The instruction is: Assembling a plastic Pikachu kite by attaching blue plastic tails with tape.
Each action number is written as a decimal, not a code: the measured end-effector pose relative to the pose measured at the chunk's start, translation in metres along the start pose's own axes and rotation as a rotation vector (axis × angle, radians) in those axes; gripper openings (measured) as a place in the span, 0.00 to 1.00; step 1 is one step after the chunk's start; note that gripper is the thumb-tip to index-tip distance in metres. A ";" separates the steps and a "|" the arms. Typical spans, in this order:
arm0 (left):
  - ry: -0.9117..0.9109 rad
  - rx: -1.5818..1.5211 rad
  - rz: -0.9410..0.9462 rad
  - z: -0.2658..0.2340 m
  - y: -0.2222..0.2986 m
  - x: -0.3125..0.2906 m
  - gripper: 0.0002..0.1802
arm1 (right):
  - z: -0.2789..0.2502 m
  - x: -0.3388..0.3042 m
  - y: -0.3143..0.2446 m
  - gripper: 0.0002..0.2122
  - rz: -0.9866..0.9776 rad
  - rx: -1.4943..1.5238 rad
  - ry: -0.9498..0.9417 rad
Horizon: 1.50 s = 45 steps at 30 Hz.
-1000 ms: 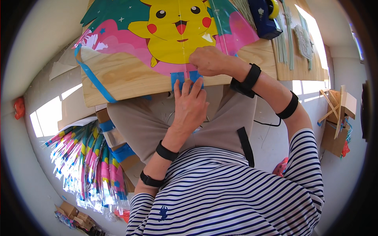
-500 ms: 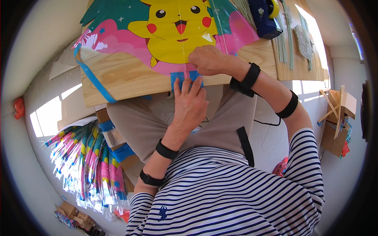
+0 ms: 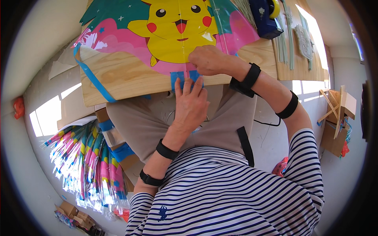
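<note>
Across the wooden table lies a thin printed sheet that looks like a kite (image 3: 169, 47), pink and teal with a yellow cartoon creature on it. A thin line runs down its middle toward blue patches (image 3: 177, 77) at the table's near edge. Over these patches my left hand (image 3: 191, 104) rests, fingers stretched out and slightly apart, tips touching the blue. Just above and to the right, my right hand (image 3: 208, 60) is closed in a pinch at the sheet's lower middle, beside the line. What its fingertips grip is hidden by the hand.
A dark blue tape dispenser (image 3: 265, 19) with a yellow roll stands at the far right, near thin pale rods (image 3: 291, 43). A blue strap (image 3: 94, 80) crosses the table's left corner. Many folded colourful sheets in clear wrap (image 3: 90, 165) hang at the left. Wooden pieces (image 3: 334, 106) stand at the right.
The fingers of my left hand have shifted very slightly on the blue patches. My right hand and the sheet look unmoved.
</note>
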<state>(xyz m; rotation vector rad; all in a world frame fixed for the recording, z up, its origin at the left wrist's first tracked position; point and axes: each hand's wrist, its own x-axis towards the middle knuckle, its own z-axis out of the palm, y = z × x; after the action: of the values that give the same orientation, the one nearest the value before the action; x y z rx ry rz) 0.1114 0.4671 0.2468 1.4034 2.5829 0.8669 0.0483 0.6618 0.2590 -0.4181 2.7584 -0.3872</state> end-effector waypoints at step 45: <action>-0.032 0.134 0.008 0.010 0.004 0.000 0.18 | -0.004 0.001 0.006 0.04 0.146 -0.059 0.188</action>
<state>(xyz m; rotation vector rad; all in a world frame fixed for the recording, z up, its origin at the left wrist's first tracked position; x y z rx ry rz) 0.1177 0.4733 0.2402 1.4491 2.6570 0.6778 0.0446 0.6677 0.2604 -0.2006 2.9658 -0.3236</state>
